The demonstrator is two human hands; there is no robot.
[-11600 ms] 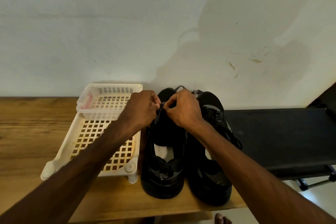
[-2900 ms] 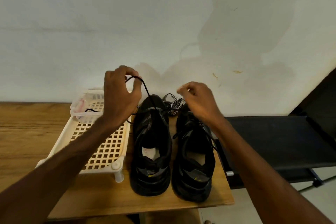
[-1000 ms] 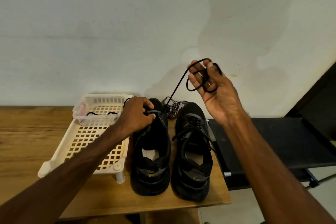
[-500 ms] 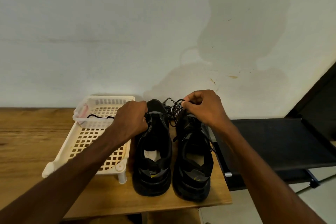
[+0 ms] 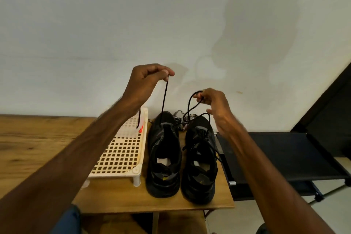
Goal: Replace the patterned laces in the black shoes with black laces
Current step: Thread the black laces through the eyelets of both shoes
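Two black shoes stand side by side, heels toward me, on the wooden table (image 5: pixel 28 144). From the left shoe (image 5: pixel 164 152) a black lace (image 5: pixel 164 100) runs up taut to my left hand (image 5: pixel 146 83), which pinches it above the toe. My right hand (image 5: pixel 214 106) is raised over the right shoe (image 5: pixel 200 159) and pinches the other end of the black lace, which loops down toward the toes. The right shoe carries a tied black lace. Behind the toes, against the wall, lie the patterned black-and-white laces (image 5: pixel 181 121).
A cream plastic grid tray (image 5: pixel 121 154) on short legs stands left of the shoes, a short black lace end hanging over its far part. A black folding stand (image 5: pixel 284 154) adjoins the table's right edge. The wall is close behind the shoes.
Both hands have lifted from the shoes' toes. My left hand now pulls one lace end up high; my right hand has risen with the other end looped in its fingers.
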